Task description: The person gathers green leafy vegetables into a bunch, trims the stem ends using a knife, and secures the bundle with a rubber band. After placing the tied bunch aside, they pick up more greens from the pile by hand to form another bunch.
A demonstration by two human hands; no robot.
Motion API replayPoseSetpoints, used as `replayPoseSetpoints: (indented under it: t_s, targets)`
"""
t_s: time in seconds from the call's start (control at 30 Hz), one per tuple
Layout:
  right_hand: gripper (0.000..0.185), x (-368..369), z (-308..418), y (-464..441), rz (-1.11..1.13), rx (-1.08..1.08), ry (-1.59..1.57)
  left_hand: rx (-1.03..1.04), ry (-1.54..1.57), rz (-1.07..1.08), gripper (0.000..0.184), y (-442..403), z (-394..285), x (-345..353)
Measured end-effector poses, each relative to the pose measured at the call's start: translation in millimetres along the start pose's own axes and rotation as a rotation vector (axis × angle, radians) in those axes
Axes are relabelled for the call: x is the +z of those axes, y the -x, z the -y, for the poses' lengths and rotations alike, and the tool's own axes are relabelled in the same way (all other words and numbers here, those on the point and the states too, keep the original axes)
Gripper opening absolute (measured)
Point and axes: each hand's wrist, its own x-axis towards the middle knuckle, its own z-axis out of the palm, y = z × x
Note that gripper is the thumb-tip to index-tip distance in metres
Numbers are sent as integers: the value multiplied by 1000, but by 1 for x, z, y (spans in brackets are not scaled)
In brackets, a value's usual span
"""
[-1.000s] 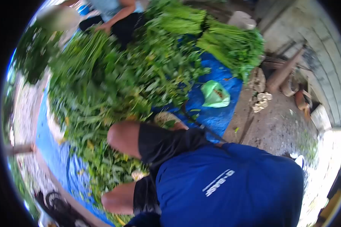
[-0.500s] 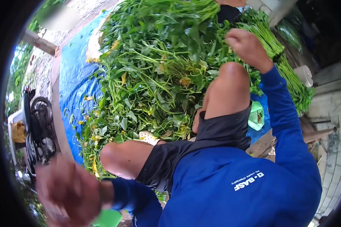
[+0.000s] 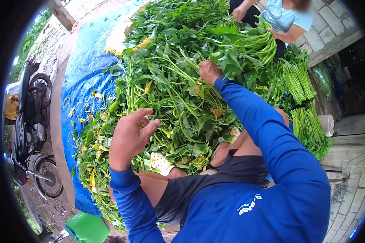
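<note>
A large heap of water spinach (image 3: pixel 182 105), long green stems with pointed leaves and some yellow ones, lies in front of my legs. My right hand (image 3: pixel 210 73) is closed around some stems at the heap's upper middle; its fingertips are partly hidden. Over the near left part of the heap hovers my left hand (image 3: pixel 132 135), thumb and fingers apart and curved, with nothing in it. Another person's hands hold a thick bunch of water spinach (image 3: pixel 257 46) at the far right of the heap.
Tied bundles of green stems (image 3: pixel 298 81) lie at the right beside a white cylindrical object (image 3: pixel 326 125). Under the heap spreads a blue tarp (image 3: pixel 79 77). A motorcycle (image 3: pixel 34 133) stands at the left, and a green plastic container (image 3: pixel 87 229) sits at the lower left.
My left hand has come up from the lower left over the heap and opened. My right hand has moved left and down onto the stems. More of the other person shows.
</note>
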Motion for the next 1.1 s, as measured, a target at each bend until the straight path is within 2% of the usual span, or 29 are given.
replayPoseSetpoints:
  t_s: [0.07, 0.17, 0.3, 0.37, 0.47, 0.53, 0.6, 0.63, 0.7, 0.77, 0.83, 0.9, 0.97, 1.07, 1.1]
  targets:
    - [23, -29, 34, -7, -16, 219, -144, -17, -80, -64, 38, -6, 4, 0]
    - [24, -30, 36, -22, 90, 149, -148, -53, -109, -80, 41, -15, 11, -1]
    - [27, -41, 24, -59, 269, 141, -373, -53, -89, -80, 42, -16, 19, 0]
    - [27, -88, 38, -57, 304, 288, -694, -70, -69, -67, 43, -16, 17, -2]
    - [18, -154, 46, -47, 462, 353, -1035, -6, -79, -87, 42, -15, 22, -1]
    - [18, -189, 61, -23, 492, 391, -1208, -11, 36, -73, 42, -14, 17, -2]
    - [24, -240, 94, 10, 427, 286, -1168, 8, 199, -49, 42, -12, 15, 1]
    - [27, -258, 113, 30, 365, 239, -1121, -23, 293, 22, 43, -13, 10, 1]
    - [30, -263, 135, 68, 399, 318, -1189, -84, 475, 163, 45, -14, -8, 6]
    - [29, -252, 170, 107, 294, 251, -1389, -120, 714, 73, 48, -12, -23, 29]
    - [28, -236, 199, 139, 274, 275, -1543, -36, 826, -98, 52, -15, -17, 60]
    - [29, -223, 222, 162, 264, 189, -1612, -60, 921, -219, 49, -11, -18, 68]
    - [26, -221, 225, 170, 267, 146, -1516, -48, 941, -258, 40, -6, -10, 74]
    - [26, -255, 217, 136, -5, 99, -1106, -40, 857, -260, 34, 2, -14, 68]
    - [27, -263, 217, 119, -30, 30, -1030, -44, 808, -247, 34, 6, -18, 65]
